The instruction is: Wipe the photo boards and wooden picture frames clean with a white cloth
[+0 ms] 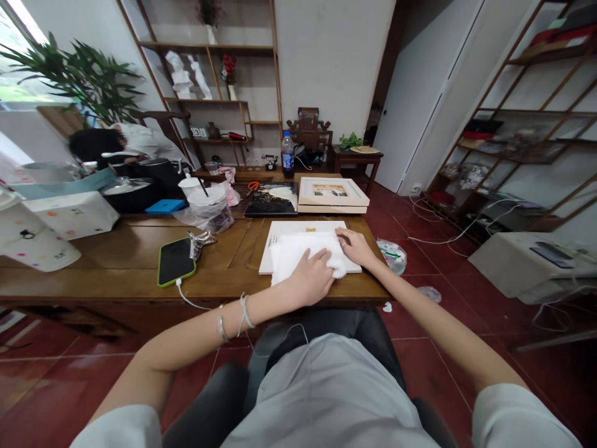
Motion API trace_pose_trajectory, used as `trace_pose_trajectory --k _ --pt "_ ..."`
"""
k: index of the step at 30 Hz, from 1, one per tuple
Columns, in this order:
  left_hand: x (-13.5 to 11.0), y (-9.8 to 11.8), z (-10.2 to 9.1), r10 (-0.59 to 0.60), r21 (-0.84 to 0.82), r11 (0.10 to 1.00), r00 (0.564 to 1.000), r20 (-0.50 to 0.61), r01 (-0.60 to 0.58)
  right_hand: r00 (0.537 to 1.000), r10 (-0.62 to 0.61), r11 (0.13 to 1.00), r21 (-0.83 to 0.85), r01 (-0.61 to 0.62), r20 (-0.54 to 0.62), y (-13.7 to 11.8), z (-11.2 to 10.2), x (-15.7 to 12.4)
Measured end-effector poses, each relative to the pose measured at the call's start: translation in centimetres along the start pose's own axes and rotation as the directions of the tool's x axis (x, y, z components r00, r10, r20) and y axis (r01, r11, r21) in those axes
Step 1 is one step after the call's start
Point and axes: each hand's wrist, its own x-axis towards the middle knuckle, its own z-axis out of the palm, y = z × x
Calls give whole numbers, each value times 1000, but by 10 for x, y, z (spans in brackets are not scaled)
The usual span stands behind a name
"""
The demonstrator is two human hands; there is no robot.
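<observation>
A folded white cloth (290, 252) lies on a flat white board (265, 264) at the front of the wooden table. My left hand (314, 277) rests on the cloth from above, its fingers stretched out and a little apart. My right hand (358, 246) is at the board's right edge, its fingers bent over the rim and close to the cloth. Its thumb is hard to make out. A small gold-coloured mark (310, 229) shows on the board just beyond the cloth, and some dark print is at its left side.
Behind the board are a white picture frame (333, 202) and a black glossy panel (265, 208). A phone (177, 261) on a cable, a lidded cup (205, 196) and a tissue box (77, 214) stand left. A bottle (288, 155) is at the back. Another person leans down at far left.
</observation>
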Motion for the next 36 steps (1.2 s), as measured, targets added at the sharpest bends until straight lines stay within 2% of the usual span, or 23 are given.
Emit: trace_pose_trajectory --k 7,12,15,18,22,25,27,31,36 --pt "60 -60 25 -128 -110 985 991 34 131 1000 -3 1000 27 3 11 -3 -2 0" --pt "73 -78 36 -165 -156 975 986 -22 160 1000 16 1000 26 -16 16 -3 -2 -1" --pt "68 -74 35 -136 -128 983 990 -24 132 1000 10 1000 28 -11 13 -3 -2 0" --pt "53 -59 28 -84 -85 993 996 -4 83 1000 -15 999 36 14 13 -3 -2 0" --pt "15 -27 13 -36 -55 998 999 23 37 1000 -21 1000 21 21 16 -3 -2 1" --pt "-17 -5 3 61 -39 997 997 43 -59 1000 -3 1000 21 3 9 -1 -1 0" --pt "-32 3 -1 120 -41 992 992 42 -118 1000 1 999 37 -1 6 0 0 0" --pt "-36 -5 -3 133 -82 988 991 23 -130 1000 -1 999 40 1 -4 2 1 0" --pt "3 -47 10 58 -147 988 998 1 -58 1000 -3 1000 5 3 2 0 0 0"
